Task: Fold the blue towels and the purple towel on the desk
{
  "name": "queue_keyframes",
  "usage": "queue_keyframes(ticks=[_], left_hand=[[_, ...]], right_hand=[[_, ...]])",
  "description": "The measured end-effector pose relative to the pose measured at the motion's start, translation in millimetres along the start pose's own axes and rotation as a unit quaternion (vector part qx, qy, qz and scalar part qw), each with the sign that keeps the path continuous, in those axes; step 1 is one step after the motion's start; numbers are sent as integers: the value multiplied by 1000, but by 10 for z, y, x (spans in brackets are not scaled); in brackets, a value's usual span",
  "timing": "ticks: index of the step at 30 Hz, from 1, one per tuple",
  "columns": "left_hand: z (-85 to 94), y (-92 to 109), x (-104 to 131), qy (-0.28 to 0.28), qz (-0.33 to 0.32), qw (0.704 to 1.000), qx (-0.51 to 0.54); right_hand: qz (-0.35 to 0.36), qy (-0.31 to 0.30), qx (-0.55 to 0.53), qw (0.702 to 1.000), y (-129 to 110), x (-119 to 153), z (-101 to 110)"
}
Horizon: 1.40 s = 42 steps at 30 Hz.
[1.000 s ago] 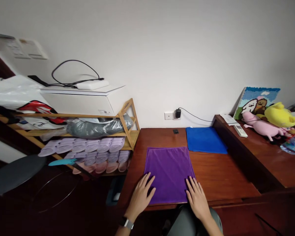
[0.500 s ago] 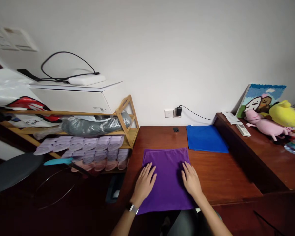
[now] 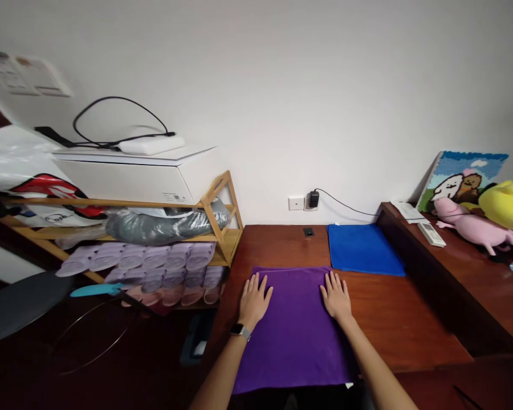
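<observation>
A purple cloth [image 3: 297, 330] lies spread on the wooden table [image 3: 393, 324], its near edge reaching the table's front. My left hand [image 3: 254, 302] rests flat on its far left corner area, fingers apart and pointing away from me; a watch is on that wrist. Over the far right corner lies my right hand [image 3: 337, 296], also flat with fingers spread. Neither hand grips anything. Behind and to the right, a blue cloth [image 3: 363, 249] lies flat near the back of the table.
On the left stands a wooden rack [image 3: 222, 216] with a white box [image 3: 128, 176] and rows of lilac slippers [image 3: 132, 256]. A raised ledge at right carries a remote control [image 3: 431, 234] and a pink plush toy [image 3: 470, 222]. A black charger [image 3: 313, 199] is plugged into the wall.
Both hands have slid away from me along the purple cloth to its far corners. The cloth's far edge now looks smoother. The camera view has shifted slightly.
</observation>
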<state>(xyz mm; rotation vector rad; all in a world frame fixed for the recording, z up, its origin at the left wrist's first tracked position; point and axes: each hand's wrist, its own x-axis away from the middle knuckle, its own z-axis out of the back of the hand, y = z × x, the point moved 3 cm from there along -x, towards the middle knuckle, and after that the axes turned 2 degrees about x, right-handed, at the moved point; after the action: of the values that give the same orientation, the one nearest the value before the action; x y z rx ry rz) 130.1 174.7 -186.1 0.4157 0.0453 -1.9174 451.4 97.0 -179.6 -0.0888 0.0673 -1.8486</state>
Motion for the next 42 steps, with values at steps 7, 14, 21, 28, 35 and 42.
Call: queue_keyframes(ticks=[7, 14, 21, 28, 35, 42], left_hand=[[-35, 315, -307, -42, -73, 996, 30], [-181, -206, -280, -47, -27, 998, 29], [-10, -62, -347, -25, -28, 999, 32], [-81, 511, -29, 4, -76, 996, 50], [-155, 116, -30, -31, -16, 999, 18], [-101, 208, -191, 2, -10, 1000, 29]], right_hand=[[109, 24, -59, 992, -883, -112, 104], [37, -12, -31, 999, -272, -209, -57], [26, -10, -14, 999, -221, -253, 54], [111, 15, -73, 991, -1082, 98, -55], [26, -11, -38, 999, -363, -32, -95], [3, 1, -19, 1000, -129, -176, -21]])
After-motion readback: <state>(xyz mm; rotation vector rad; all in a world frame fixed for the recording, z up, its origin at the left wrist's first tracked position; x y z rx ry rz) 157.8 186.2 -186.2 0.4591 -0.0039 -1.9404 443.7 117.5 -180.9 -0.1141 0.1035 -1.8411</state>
